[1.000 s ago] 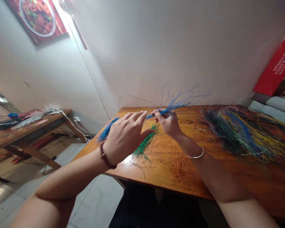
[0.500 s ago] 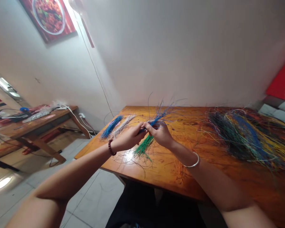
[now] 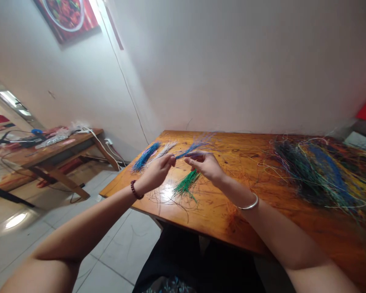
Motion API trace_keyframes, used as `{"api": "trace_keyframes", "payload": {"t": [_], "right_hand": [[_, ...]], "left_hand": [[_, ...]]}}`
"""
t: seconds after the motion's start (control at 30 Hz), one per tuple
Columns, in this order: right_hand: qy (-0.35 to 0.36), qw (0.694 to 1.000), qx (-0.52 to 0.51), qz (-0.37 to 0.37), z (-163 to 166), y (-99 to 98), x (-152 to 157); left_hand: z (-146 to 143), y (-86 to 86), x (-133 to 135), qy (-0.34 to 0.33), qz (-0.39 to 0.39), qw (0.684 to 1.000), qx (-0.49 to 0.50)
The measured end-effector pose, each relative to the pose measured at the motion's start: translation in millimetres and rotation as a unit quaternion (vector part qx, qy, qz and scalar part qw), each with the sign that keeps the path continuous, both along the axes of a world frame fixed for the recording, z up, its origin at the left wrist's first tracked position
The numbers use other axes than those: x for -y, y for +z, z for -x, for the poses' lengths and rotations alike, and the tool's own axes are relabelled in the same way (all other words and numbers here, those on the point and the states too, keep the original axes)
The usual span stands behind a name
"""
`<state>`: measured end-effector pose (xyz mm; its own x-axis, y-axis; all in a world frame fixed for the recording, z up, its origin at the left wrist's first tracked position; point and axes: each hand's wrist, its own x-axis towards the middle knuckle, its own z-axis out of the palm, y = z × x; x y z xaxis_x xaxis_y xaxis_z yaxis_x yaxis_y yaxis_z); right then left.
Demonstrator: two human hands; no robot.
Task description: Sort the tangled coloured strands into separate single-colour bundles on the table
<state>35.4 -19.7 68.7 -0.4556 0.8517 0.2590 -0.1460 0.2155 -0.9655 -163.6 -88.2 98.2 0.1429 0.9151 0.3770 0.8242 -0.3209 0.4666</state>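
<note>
My left hand (image 3: 159, 170) is closed on one end of a blue wire bundle (image 3: 187, 150) above the table. The bundle's loose strands fan out to the upper right, blurred by motion. Close by on the right, my right hand (image 3: 206, 166) has its thumb and fingers stretched toward the left hand, a little apart, beside the bundle. Below the hands lies a green wire bundle (image 3: 186, 183). A white wire bundle (image 3: 167, 149) and another blue bundle (image 3: 145, 156) rest on the table beyond my left hand.
A large tangle of mixed-colour wires (image 3: 329, 175) covers the right side of the wooden table (image 3: 213, 219). Orange strands (image 3: 234, 213) lie near my right forearm. The wall stands behind the table's far edge. At left is a second table (image 3: 64, 150) with cables and plastic.
My hands have moved apart, the left one drawing leftward with the blue bundle. My right thumb has come off the bundle. The whole view has shifted slightly.
</note>
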Motion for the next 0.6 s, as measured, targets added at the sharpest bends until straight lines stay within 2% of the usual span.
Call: {"api": "trace_keyframes", "payload": {"t": [0.1, 0.2, 0.3, 0.4, 0.5, 0.6], "right_hand": [[-0.006, 1.000, -0.004, 0.016, -6.7, 8.0, -1.7], [-0.042, 0.999, -0.010, 0.017, -16.4, 19.0, -3.3], [-0.080, 0.996, -0.031, -0.003, -29.2, 31.5, -6.8], [-0.122, 0.991, -0.055, -0.034, -45.4, 47.0, -9.3], [-0.190, 0.978, -0.063, -0.066, -66.0, 66.7, -3.3], [-0.253, 0.955, -0.091, -0.127, -94.8, 85.6, 13.0]], "left_hand": [[36.0, 5.3, -10.3, 0.063, -0.015, 0.998, -0.011], [86.4, 5.1, -27.3, 0.134, -0.024, 0.991, -0.013], [140.0, 1.2, -46.4, 0.208, -0.029, 0.977, -0.033], [184.3, -3.6, -64.3, 0.283, 0.003, 0.954, -0.095], [213.4, -9.1, -82.0, 0.314, 0.029, 0.942, -0.120], [229.6, -17.3, -102.1, 0.327, 0.053, 0.934, -0.134]]}}
